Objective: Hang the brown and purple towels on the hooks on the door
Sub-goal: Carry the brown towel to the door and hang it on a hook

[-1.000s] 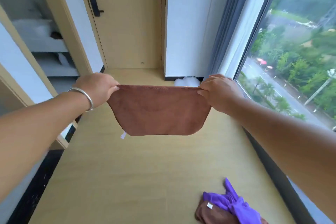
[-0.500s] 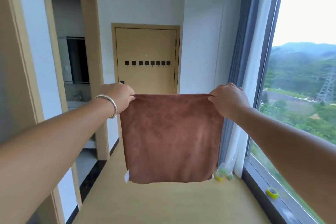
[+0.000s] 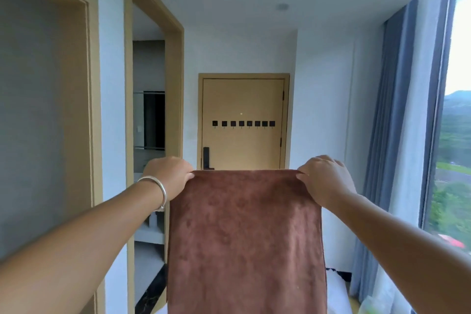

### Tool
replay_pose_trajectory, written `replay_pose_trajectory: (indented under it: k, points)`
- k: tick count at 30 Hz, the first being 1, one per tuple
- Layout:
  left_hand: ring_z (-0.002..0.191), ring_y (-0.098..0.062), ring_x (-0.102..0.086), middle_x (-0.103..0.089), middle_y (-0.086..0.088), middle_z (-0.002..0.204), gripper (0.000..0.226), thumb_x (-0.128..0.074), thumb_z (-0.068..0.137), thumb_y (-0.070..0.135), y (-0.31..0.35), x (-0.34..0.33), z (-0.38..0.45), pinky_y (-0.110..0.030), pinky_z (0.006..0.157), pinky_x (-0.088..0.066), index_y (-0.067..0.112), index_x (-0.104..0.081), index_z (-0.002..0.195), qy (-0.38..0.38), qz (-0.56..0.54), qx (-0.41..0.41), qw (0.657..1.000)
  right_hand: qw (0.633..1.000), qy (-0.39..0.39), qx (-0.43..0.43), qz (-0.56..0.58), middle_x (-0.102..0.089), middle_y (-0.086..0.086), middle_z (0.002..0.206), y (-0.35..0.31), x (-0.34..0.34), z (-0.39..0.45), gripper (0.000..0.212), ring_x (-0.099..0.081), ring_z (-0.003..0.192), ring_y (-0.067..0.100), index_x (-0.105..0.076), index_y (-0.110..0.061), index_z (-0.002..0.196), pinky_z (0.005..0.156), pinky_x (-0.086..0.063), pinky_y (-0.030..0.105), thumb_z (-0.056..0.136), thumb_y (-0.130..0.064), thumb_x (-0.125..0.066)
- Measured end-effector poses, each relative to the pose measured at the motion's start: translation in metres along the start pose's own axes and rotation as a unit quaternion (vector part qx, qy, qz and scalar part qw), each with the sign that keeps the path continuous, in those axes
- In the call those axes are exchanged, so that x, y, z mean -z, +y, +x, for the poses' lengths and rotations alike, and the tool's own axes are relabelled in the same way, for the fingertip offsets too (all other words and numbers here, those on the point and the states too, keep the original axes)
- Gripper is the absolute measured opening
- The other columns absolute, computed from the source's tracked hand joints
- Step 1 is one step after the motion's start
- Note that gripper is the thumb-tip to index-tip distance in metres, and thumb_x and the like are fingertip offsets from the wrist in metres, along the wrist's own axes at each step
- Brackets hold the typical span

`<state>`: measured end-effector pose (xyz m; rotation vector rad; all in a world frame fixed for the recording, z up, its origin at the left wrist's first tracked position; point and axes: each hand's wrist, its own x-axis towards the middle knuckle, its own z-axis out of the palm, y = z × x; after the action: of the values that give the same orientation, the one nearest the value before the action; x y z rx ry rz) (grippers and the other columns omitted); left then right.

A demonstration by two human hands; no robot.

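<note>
A brown towel (image 3: 244, 234) hangs spread flat in front of me, held up by its two top corners. My left hand (image 3: 169, 176) pinches the top left corner, a silver bangle on its wrist. My right hand (image 3: 325, 178) pinches the top right corner. Straight ahead, well beyond the towel, stands a tan door (image 3: 243, 99) with a row of several small black hooks (image 3: 243, 123) across its middle and a black handle (image 3: 206, 158) at lower left. The purple towel is out of view.
A doorway (image 3: 150, 119) on the left opens to a bathroom. A second wooden frame (image 3: 89, 99) is nearer on the left. Blue-grey curtains (image 3: 405, 119) and a tall window (image 3: 456, 150) run along the right. White bags (image 3: 336, 285) lie on the floor by the curtain.
The view has lifted from the floor to the door and ceiling. The towel now hangs full length, and the door with its hooks looks closer. The purple towel on the floor has left the view.
</note>
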<state>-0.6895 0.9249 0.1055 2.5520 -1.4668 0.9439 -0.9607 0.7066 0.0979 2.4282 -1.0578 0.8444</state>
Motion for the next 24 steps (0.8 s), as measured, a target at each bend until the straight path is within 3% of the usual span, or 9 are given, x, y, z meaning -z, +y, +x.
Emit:
replay_pose_trajectory:
  k: [4,8,9,11,13,18,24]
  points:
    - [0.081,-0.015,-0.058,-0.061,0.007,0.083,0.039,-0.031,0.1,0.039,-0.019,-0.038,0.037,-0.031,0.068,-0.046,0.026,-0.062,0.08,-0.003,0.017,0.014,1.0,1.0,0.004,0.02,0.022,-0.066,-0.012,0.104,-0.015,-0.05,0.048,0.03,-0.051,0.111,0.014,-0.069,-0.031,0.089,0.097,-0.036,0.031,0.098,-0.043,-0.043]
    - [0.078,-0.013,-0.058,-0.061,0.009,0.081,0.039,-0.03,0.1,0.039,-0.031,-0.077,0.092,-0.03,0.066,-0.046,0.027,-0.061,0.079,-0.011,0.048,0.022,0.999,0.997,0.017,0.026,0.07,-0.063,-0.007,0.094,-0.022,-0.101,0.097,0.037,-0.053,0.105,0.019,-0.043,-0.034,0.06,0.096,-0.036,0.032,0.095,-0.037,-0.055]
    - [0.077,-0.014,-0.058,-0.061,0.009,0.08,0.039,-0.031,0.1,0.039,-0.033,-0.086,0.108,-0.03,0.064,-0.044,0.026,-0.061,0.078,-0.012,0.052,0.024,0.998,0.996,0.019,0.032,0.075,-0.063,-0.008,0.095,-0.02,-0.113,0.112,0.033,-0.052,0.105,0.018,-0.051,-0.035,0.062,0.096,-0.036,0.032,0.095,-0.037,-0.055]
    - [0.075,-0.014,-0.057,-0.06,0.008,0.077,0.039,-0.032,0.1,0.04,-0.036,-0.101,0.143,-0.029,0.059,-0.04,0.025,-0.059,0.076,-0.006,0.058,0.028,0.998,0.995,0.028,0.047,0.081,-0.063,-0.01,0.099,-0.015,-0.135,0.148,0.021,-0.051,0.108,0.016,-0.071,-0.035,0.086,0.099,-0.034,0.032,0.095,-0.038,-0.053]
    - [0.074,-0.014,-0.057,-0.06,0.008,0.077,0.039,-0.032,0.1,0.038,-0.038,-0.115,0.178,-0.028,0.056,-0.037,0.024,-0.058,0.074,0.0,0.066,0.033,0.997,0.994,0.022,0.06,0.085,-0.064,-0.01,0.104,-0.01,-0.155,0.186,0.022,-0.049,0.111,0.015,-0.072,-0.034,0.098,0.101,-0.033,0.031,0.096,-0.039,-0.05]
    - [0.073,-0.014,-0.055,-0.06,0.007,0.078,0.039,-0.033,0.1,0.036,-0.048,-0.156,0.242,-0.027,0.052,-0.031,0.024,-0.058,0.073,0.017,0.077,0.041,0.996,0.992,0.037,0.073,0.092,-0.065,-0.01,0.104,-0.01,-0.206,0.258,0.023,-0.049,0.111,0.016,-0.072,-0.032,0.093,0.099,-0.034,0.032,0.097,-0.037,-0.051]
    - [0.072,-0.015,-0.054,-0.059,0.007,0.074,0.039,-0.035,0.1,0.036,-0.067,-0.212,0.313,-0.03,0.059,-0.036,0.022,-0.055,0.069,0.019,0.058,0.043,0.997,0.991,0.038,0.078,0.1,-0.066,-0.01,0.105,-0.021,-0.273,0.326,0.021,-0.049,0.11,0.017,-0.073,-0.034,0.095,0.097,-0.036,0.034,0.096,-0.037,-0.052]
